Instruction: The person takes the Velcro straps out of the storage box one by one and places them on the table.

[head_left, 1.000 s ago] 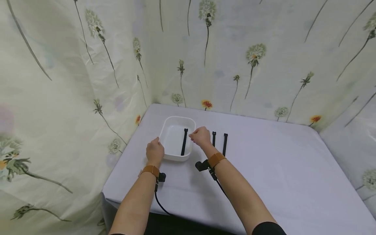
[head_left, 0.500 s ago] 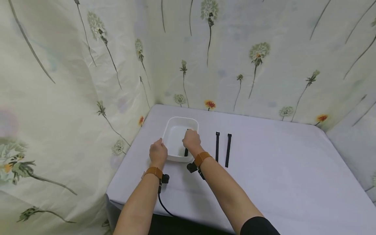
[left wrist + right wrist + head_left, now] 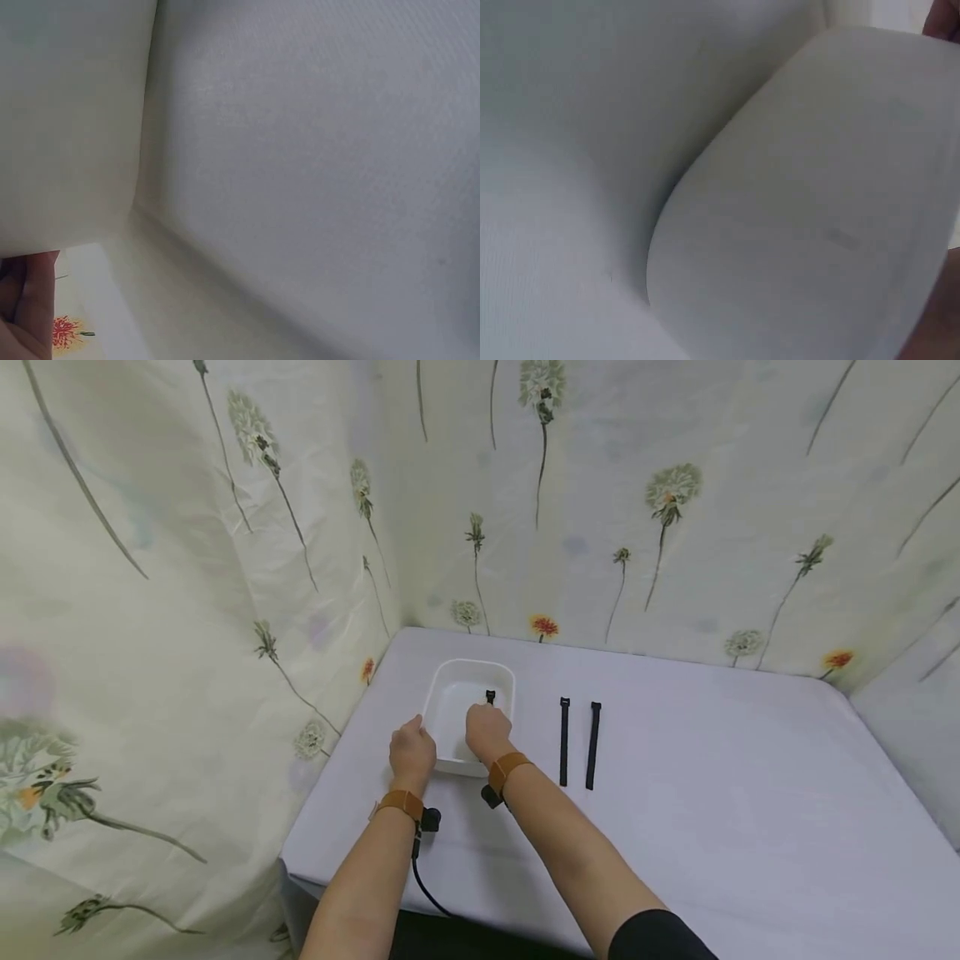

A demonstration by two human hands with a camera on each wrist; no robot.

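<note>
A white plastic tub [image 3: 450,693] stands on the table, its near left rim gripped by my left hand [image 3: 412,748]. Over the right half of the tub's inside is my right hand [image 3: 487,729], knuckles up, fingertips hidden beneath it. Just beyond those knuckles shows the buckle end of a black strap [image 3: 491,696]; my hand covers the rest, and I cannot tell whether the fingers pinch it. In the left wrist view, part of my left hand [image 3: 28,304] shows behind the tub's pale wall [image 3: 67,127]. The right wrist view is mostly filled by the tub's wall [image 3: 802,202].
Two more black straps, a left one [image 3: 565,742] and a right one [image 3: 593,745], lie side by side on the white tablecloth [image 3: 720,793] right of the tub. Flower-printed curtains [image 3: 585,510] hang behind and at the left. A cable [image 3: 427,889] trails from my left wrist.
My right hand has moved left from beside the tub's right rim to over the strap inside it, uncovering both straps on the table. My left hand stays at the rim.
</note>
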